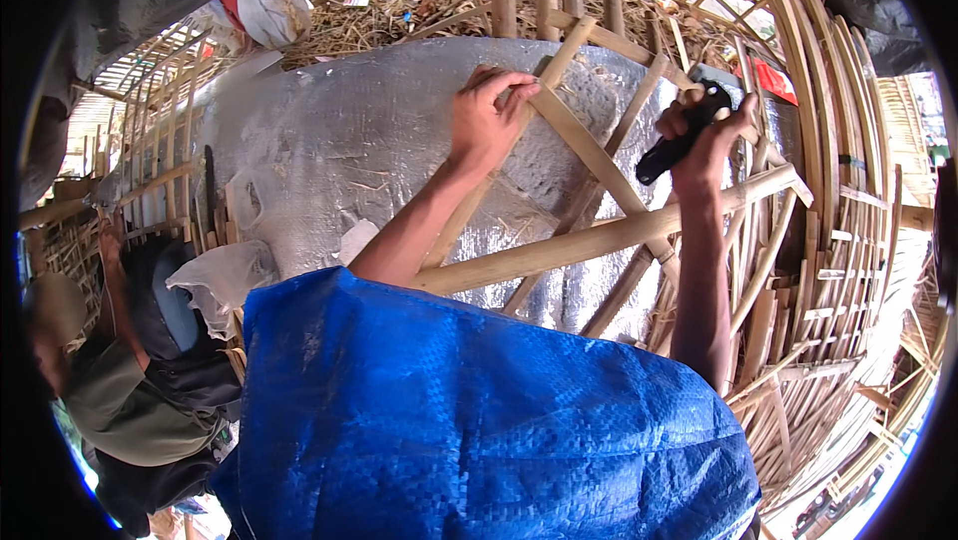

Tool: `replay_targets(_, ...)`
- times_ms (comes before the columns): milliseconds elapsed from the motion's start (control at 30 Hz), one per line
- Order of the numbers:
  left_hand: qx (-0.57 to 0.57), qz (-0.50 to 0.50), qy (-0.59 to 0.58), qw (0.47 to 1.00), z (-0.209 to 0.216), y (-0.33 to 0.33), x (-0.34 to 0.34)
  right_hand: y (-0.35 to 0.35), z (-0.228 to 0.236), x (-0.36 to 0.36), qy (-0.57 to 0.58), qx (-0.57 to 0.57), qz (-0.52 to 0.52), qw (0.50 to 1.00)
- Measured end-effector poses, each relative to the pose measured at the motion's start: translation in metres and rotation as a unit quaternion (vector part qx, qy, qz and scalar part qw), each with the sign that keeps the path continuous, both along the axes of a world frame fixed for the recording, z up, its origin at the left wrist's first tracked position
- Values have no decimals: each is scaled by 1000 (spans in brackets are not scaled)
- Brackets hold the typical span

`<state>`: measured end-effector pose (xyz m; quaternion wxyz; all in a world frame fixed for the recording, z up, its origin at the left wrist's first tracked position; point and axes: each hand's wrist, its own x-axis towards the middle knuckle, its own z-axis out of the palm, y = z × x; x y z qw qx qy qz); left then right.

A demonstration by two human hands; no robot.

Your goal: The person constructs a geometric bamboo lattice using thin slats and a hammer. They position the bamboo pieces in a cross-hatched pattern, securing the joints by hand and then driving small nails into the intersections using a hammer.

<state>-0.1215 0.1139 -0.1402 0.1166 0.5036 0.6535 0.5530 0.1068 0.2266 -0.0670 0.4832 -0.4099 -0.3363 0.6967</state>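
Observation:
A bamboo lattice frame [589, 241] of crossed split slats lies in front of me. My left hand [489, 113] is closed in a pinch at a crossing of two slats near its far left corner; what sits between the fingertips is too small to make out. My right hand [711, 146] grips a black hand tool [687, 131], held over the right side of the frame. The tool's exact kind is not clear, as my fingers cover part of it. A blue woven tarp sheet [479, 400] spreads below my forearms.
Beneath the frame is a grey, silvery sheet-covered surface [339, 141]. Bamboo posts [547, 1] and dry straw [429, 11] line the far side. Slatted bamboo fencing [848, 171] stands at the right. Another person [150, 390] sits at the left, beside a white plastic bag [225, 285].

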Motion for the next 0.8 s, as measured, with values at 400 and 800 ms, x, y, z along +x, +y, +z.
replay_targets(400, 33, 31, 37, 998, -1, 0, -2, -53, -19, -31, -248, 326, 205, 889)
replay_targets(800, 15, 6, 49, 999, 1, -2, -7, -63, 10, -39, -445, 331, 238, 797)
